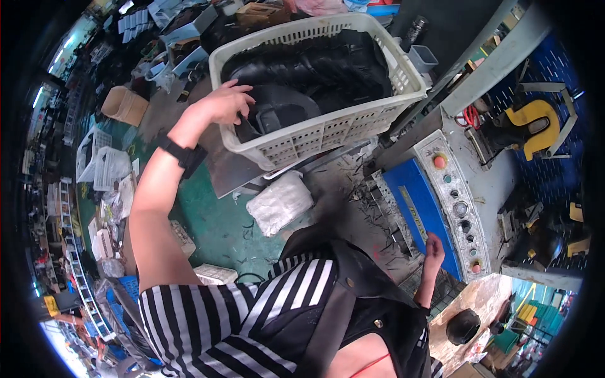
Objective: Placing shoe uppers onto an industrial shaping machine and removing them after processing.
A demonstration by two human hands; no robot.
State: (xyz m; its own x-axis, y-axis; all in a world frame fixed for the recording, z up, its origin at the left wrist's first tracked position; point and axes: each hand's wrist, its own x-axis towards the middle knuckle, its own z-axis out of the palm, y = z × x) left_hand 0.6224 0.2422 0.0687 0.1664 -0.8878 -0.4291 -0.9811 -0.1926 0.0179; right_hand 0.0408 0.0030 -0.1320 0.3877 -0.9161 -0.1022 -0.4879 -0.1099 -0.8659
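My left hand (230, 103) reaches over the left rim of a white plastic crate (328, 130), its fingers apart and slightly bent. Its fingertips are beside the black rubber-like sheet pieces (283, 104) in the crate; whether they touch is unclear. The pieces are curved and dark, and one near the hand shows a cut-out opening. On the right, my right hand (433, 252) hovers by a blue-fronted machine panel (423, 205). Its fingers are curled in, and anything inside them is hidden.
The crate rests on a dark metal plate (230, 165). Below it a white wrapped bundle (280, 201) lies on the green floor. The control panel has red buttons (439, 162). A yellow part (539, 129) is by the machine. A cardboard box (125, 106) stands farther left.
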